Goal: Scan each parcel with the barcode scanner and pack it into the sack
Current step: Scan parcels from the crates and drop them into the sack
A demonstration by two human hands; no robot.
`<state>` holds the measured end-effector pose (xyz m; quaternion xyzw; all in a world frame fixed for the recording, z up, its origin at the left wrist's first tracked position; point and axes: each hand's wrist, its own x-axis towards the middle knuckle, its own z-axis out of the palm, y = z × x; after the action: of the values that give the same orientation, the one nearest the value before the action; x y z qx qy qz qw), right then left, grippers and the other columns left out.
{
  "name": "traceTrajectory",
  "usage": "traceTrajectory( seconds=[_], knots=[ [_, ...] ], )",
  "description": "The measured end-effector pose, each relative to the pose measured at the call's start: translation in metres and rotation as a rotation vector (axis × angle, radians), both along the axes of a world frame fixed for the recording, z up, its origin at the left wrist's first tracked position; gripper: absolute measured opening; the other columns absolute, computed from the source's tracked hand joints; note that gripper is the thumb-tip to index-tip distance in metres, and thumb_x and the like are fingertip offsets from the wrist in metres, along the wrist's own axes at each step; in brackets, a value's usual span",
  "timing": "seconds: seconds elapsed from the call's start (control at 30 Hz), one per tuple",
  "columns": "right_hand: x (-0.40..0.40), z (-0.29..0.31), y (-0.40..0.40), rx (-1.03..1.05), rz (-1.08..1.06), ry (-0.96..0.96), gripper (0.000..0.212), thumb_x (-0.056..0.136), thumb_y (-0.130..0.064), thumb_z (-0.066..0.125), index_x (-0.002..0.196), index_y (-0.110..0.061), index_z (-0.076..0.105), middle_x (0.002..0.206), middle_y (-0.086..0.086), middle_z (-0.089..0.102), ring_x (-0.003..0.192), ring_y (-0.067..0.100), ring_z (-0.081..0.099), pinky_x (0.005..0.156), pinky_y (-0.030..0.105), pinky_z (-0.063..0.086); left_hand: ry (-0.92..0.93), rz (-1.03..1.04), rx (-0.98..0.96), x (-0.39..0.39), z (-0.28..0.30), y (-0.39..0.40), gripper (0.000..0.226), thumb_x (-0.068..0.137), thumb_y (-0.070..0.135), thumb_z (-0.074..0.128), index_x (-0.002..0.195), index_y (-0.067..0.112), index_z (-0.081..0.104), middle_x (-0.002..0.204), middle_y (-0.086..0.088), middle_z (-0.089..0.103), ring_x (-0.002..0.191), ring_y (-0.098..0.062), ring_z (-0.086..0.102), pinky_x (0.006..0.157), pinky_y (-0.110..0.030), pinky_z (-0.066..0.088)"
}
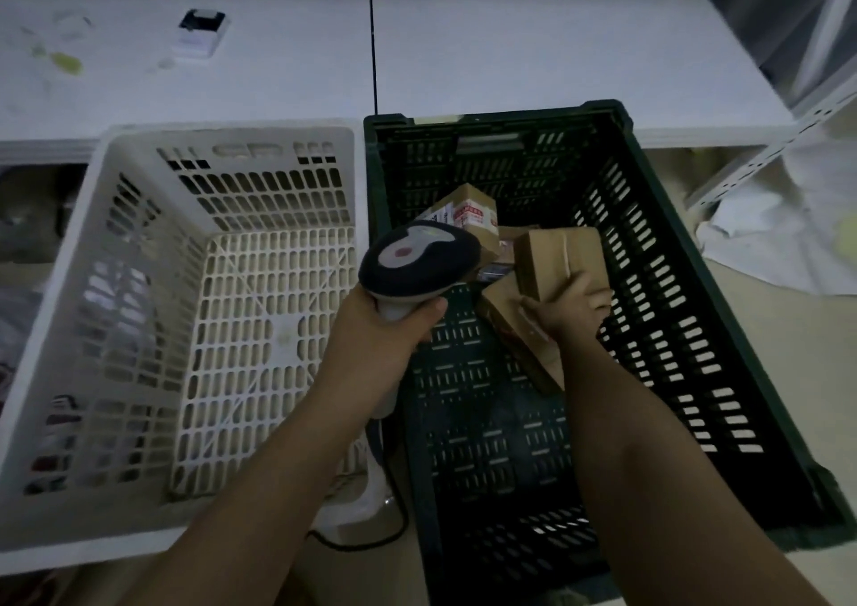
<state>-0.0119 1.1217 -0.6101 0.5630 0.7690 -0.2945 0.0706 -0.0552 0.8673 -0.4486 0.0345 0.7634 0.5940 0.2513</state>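
Observation:
My left hand grips the handle of a barcode scanner, whose dark head with a grey top points toward the parcels. My right hand grips a brown cardboard parcel by its lower edge, inside the dark green crate. Under that hand lies another flat cardboard parcel, tilted. A third taped parcel with a red-and-white label sits behind the scanner head. No sack is clearly in view.
A white perforated crate with nothing inside stands left of the green one. Behind both runs a white table with a small black-and-white device. A metal shelf post and crumpled white sheeting are at the right.

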Motion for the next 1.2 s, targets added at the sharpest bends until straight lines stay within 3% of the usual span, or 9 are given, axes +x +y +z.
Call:
traceTrajectory(
  seconds=[0.2,0.33,0.5,0.67,0.77,0.93,1.0,1.07,1.2],
  knots=[
    [-0.002,-0.001,-0.014,-0.015,0.044,0.047,0.098,0.077,-0.056,0.072,0.143,-0.013,0.015,0.152,0.026,0.005,0.141,0.044,0.010,0.117,0.048,0.014,-0.028,0.007,0.005,0.005,0.011,-0.013,0.020,0.085,0.016,0.071,0.102,0.024,0.063,0.076,-0.003,0.069,0.063,-0.007,0.064,0.066,-0.028,0.056],
    [-0.007,-0.005,-0.023,-0.118,0.019,0.254,0.087,0.082,-0.049,0.071,0.147,-0.014,0.025,0.151,0.019,0.021,0.135,0.038,0.032,0.110,0.044,0.033,-0.033,0.009,0.016,0.005,0.013,-0.013,0.019,0.085,0.016,0.070,0.102,0.023,0.063,0.076,-0.002,0.068,0.064,-0.009,0.063,0.069,-0.034,0.057],
    [-0.021,-0.002,-0.031,0.045,0.077,0.326,0.088,0.084,-0.047,0.069,0.152,-0.022,0.019,0.157,0.013,0.008,0.142,0.036,0.012,0.115,0.046,0.024,-0.048,0.032,0.021,-0.001,0.007,-0.014,0.015,0.085,0.016,0.070,0.089,0.029,0.063,0.077,-0.007,0.069,0.066,-0.012,0.063,0.073,-0.037,0.057],
    [-0.045,0.006,-0.005,0.335,0.316,0.173,0.104,0.084,-0.050,0.068,0.155,-0.023,-0.003,0.162,0.012,-0.009,0.148,0.036,-0.006,0.118,0.050,0.007,-0.092,0.065,0.033,-0.010,-0.003,-0.018,0.008,0.086,0.017,0.069,0.093,0.020,0.067,0.071,-0.003,0.067,0.059,-0.005,0.062,0.065,-0.027,0.056],
    [-0.056,0.016,0.023,0.271,0.326,-0.009,0.102,0.082,-0.063,0.062,0.155,-0.017,0.007,0.162,0.012,0.007,0.148,0.035,0.003,0.117,0.055,0.003,-0.104,0.080,0.037,-0.013,-0.008,-0.018,0.008,0.086,0.016,0.069,0.094,0.019,0.066,0.068,0.000,0.065,0.056,-0.002,0.061,0.058,-0.019,0.053],
    [-0.047,0.001,0.020,-0.067,0.332,0.026,0.092,0.081,-0.044,0.071,0.151,-0.014,0.019,0.145,0.019,0.042,0.129,0.036,0.045,0.105,0.046,0.039,-0.133,0.099,0.047,-0.014,-0.013,-0.017,0.015,0.086,0.015,0.069,0.101,0.012,0.067,0.069,0.000,0.065,0.055,-0.002,0.061,0.054,-0.016,0.052],
    [-0.027,-0.016,-0.005,-0.216,0.402,-0.054,0.086,0.085,-0.034,0.070,0.152,-0.018,0.019,0.151,0.018,0.035,0.135,0.036,0.038,0.110,0.046,0.035,-0.134,0.108,0.047,-0.013,-0.015,-0.018,0.018,0.086,0.015,0.069,0.103,0.009,0.067,0.069,-0.001,0.065,0.055,-0.002,0.061,0.054,-0.015,0.052],
    [-0.005,-0.033,-0.035,-0.222,0.561,-0.200,0.075,0.089,-0.046,0.059,0.152,-0.026,0.023,0.154,0.015,0.031,0.140,0.037,0.030,0.113,0.045,0.029,-0.134,0.118,0.055,-0.011,-0.016,-0.020,0.018,0.087,0.015,0.068,0.103,0.008,0.066,0.070,-0.001,0.065,0.055,-0.002,0.060,0.055,-0.015,0.052],
    [0.009,-0.026,-0.058,-0.088,0.716,-0.321,0.102,0.073,-0.062,0.065,0.152,-0.032,0.009,0.155,0.013,0.021,0.142,0.040,0.014,0.112,0.053,0.026,-0.121,0.134,0.068,-0.005,-0.013,-0.027,0.016,0.087,0.013,0.068,0.101,0.005,0.065,0.069,-0.003,0.064,0.056,-0.003,0.060,0.054,-0.015,0.050]
  ],
)
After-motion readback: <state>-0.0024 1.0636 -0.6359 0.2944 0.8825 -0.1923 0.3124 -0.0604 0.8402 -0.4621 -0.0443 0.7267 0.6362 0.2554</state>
